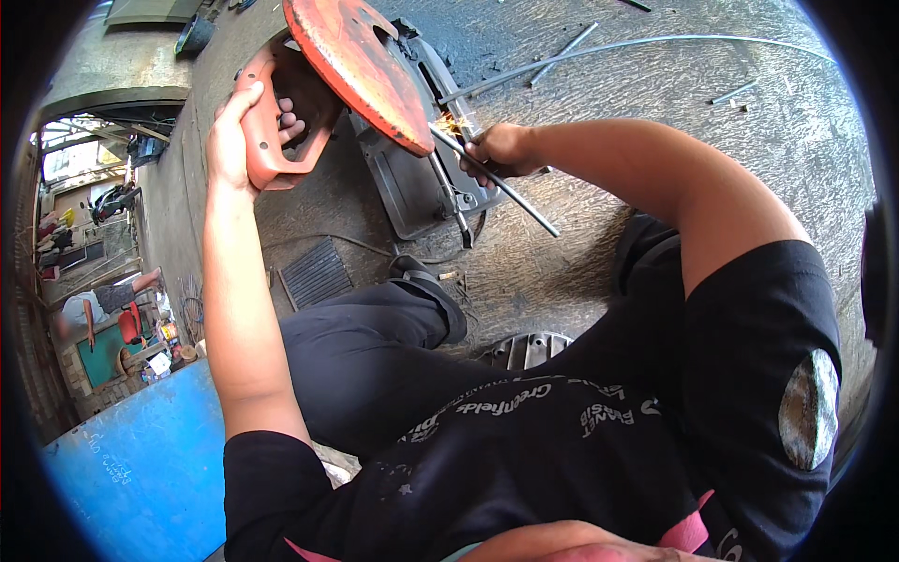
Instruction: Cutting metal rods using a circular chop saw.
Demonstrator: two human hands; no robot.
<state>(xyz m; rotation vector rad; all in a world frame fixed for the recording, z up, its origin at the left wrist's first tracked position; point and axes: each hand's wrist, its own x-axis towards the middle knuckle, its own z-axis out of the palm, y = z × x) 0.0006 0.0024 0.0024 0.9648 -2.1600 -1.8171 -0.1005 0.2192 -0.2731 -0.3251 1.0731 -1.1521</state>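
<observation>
A red chop saw stands on the floor before me, with its rounded blade guard (361,70) tilted over a dark metal base (407,201). My left hand (232,140) is closed around the saw's red handle (273,161). My right hand (501,152) grips a thin metal rod (532,210), whose far end reaches under the lower edge of the guard. Orange sparks (453,123) show there, just beyond my right fingers. The guard hides the cutting disc and where it meets the rod.
A long thin bar (655,39) and short rod pieces (562,54) lie on the floor at the far right. A ribbed plate (316,273) and a cable (351,242) lie left of my foot. A blue panel (140,468) stands at near left; another person (89,309) is beyond.
</observation>
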